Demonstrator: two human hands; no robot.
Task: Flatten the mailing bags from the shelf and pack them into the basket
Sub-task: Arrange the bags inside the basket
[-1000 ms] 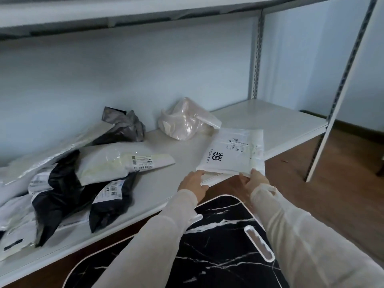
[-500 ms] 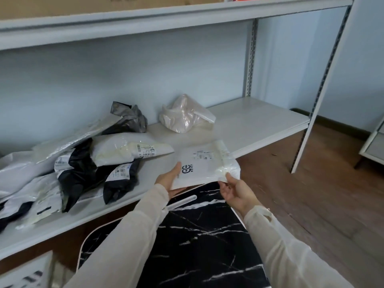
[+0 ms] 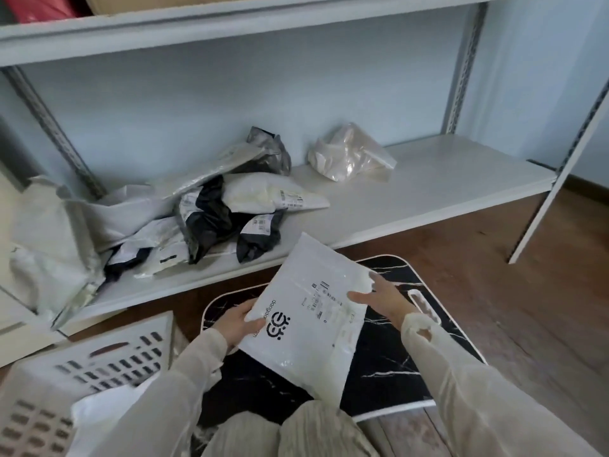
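Already one flat white bag [image 3: 309, 311] is off the shelf [image 3: 428, 192], gripped by the left hand [image 3: 239, 321], the right hand [image 3: 384, 296] open against it. Many bags [image 3: 211, 212] wait; the basket [image 3: 66, 374] holds something white.

Lower shelf [image 3: 428, 179] and wooden floor [image 3: 543, 291], as I see them from the head camera.
On the shelf I see a heap of black and white mailing bags [image 3: 211, 222] at left and a crumpled clear bag [image 3: 349, 156] toward the back. On the floor lie a black marbled mat [image 3: 389, 367] and a slotted white basket [image 3: 82, 374].
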